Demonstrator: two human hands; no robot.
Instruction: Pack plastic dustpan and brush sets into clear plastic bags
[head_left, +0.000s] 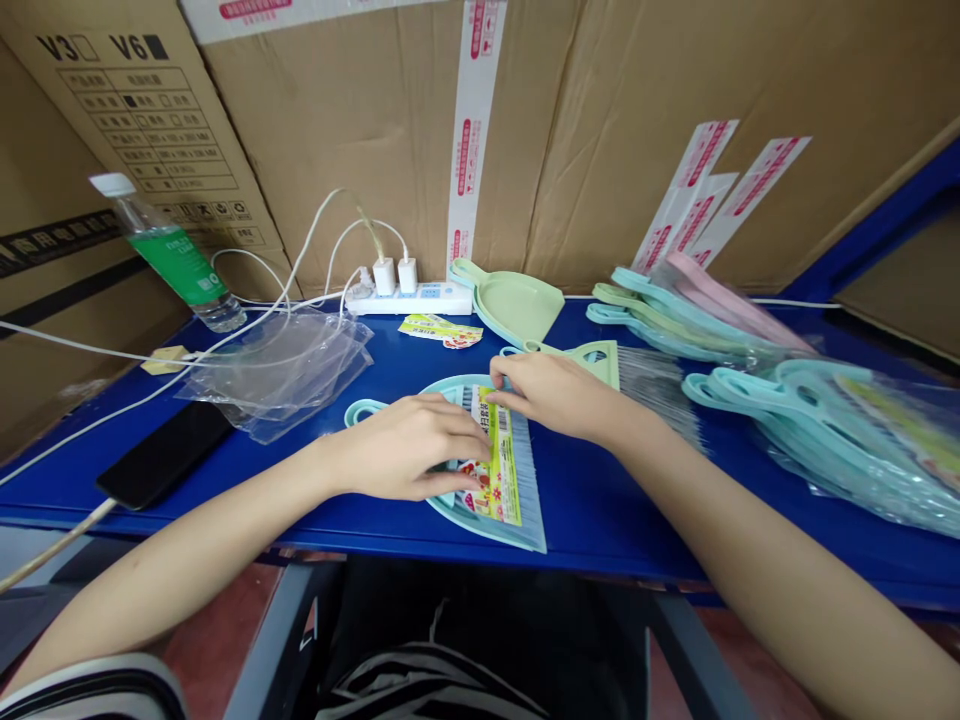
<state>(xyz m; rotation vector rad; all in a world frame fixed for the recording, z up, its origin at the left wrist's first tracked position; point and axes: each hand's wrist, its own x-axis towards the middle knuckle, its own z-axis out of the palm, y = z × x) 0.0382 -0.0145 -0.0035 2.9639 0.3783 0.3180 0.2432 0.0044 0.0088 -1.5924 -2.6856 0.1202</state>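
A light blue dustpan (480, 522) lies on the blue table in front of me, its handle pointing left. On it rests a small brush with pale grey-blue bristles (531, 490). A yellow-green printed label card (504, 470) lies across the brush. My left hand (416, 447) lies over the dustpan and card, fingers stretched out and thumb apart. My right hand (551, 392) is closed at the card's upper end, with thumb and fingers on its edge. The fingers hide parts of the card and brush.
Green dustpan (521, 305) and green brush (600, 362) lie behind. Bagged dustpan sets (847, 440) are at right. At left are clear plastic bags (281, 365), a phone (166, 455), a bottle (176, 260) and cables. More label cards (439, 330) lie before a power strip (442, 298).
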